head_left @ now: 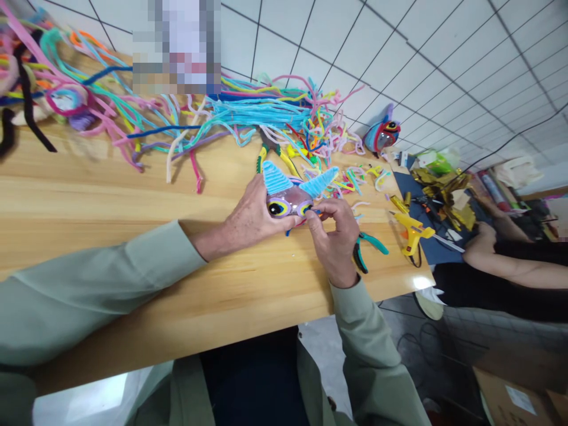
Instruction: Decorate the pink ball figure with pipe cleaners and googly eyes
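A small animal head made of pipe cleaners (290,196) has light-blue striped ears, a clear domed middle and yellow-and-black eyes ringed in lilac. My left hand (254,216) grips it from the left, thumb along its lower edge. At the eye on the right, my right hand (332,231) is closed in a pinch. A short dark-blue bit, seemingly pipe cleaner (316,211), shows at its fingertips; most of it is hidden. Just behind the head lie yellow-handled pliers (262,155). Teal-handled pliers (373,242) rest right of my right hand.
Many loose pipe cleaners (261,112) spread along the back of the wooden table (213,302). A similar finished-looking head (382,135) stands by the tiled wall. A yellow glue gun (412,231) lies at the right end. Beyond it, another person's arm (497,260) reaches in.
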The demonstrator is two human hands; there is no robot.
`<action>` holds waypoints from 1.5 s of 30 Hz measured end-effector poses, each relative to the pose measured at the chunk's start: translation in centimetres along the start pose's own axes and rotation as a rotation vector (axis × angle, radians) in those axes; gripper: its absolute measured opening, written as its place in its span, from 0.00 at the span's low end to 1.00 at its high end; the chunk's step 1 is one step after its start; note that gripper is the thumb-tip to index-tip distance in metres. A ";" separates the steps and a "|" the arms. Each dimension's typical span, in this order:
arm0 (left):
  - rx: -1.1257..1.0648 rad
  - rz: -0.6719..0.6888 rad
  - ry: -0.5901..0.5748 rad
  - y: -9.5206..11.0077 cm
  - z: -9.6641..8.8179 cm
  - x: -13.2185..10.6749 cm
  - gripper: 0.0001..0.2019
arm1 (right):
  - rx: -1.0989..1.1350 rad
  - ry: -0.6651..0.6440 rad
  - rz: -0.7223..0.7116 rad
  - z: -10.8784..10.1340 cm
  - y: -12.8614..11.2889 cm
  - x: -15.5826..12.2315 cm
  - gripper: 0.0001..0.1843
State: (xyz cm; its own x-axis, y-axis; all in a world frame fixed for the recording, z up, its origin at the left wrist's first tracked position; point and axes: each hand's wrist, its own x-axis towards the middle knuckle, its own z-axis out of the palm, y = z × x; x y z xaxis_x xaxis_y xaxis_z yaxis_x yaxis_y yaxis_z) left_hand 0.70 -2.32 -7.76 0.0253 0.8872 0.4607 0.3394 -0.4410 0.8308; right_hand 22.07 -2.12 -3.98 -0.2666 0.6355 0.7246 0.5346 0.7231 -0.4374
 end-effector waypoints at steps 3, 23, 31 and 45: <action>-0.006 -0.011 0.011 0.0 0.1 -0.1 0.37 | 0.053 0.015 0.024 0.0 -0.1 -0.1 0.06; -0.082 -0.033 -0.010 0.2 -0.3 -0.1 0.38 | 0.040 0.050 -0.015 0.2 0.0 0.0 0.04; -0.065 -0.022 -0.003 0.2 -0.3 0.0 0.37 | 0.024 0.009 -0.006 0.1 0.3 -0.2 0.04; -0.108 -0.041 0.000 0.1 0.0 0.0 0.37 | 0.103 0.052 0.017 0.2 0.3 0.0 0.04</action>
State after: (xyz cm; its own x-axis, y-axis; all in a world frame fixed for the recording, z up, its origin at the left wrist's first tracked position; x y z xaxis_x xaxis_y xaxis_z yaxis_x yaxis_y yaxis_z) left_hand 0.73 -2.37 -7.73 0.0136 0.9047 0.4259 0.2368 -0.4168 0.8776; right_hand 22.05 -1.88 -4.20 -0.2145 0.6346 0.7424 0.4531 0.7381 -0.5000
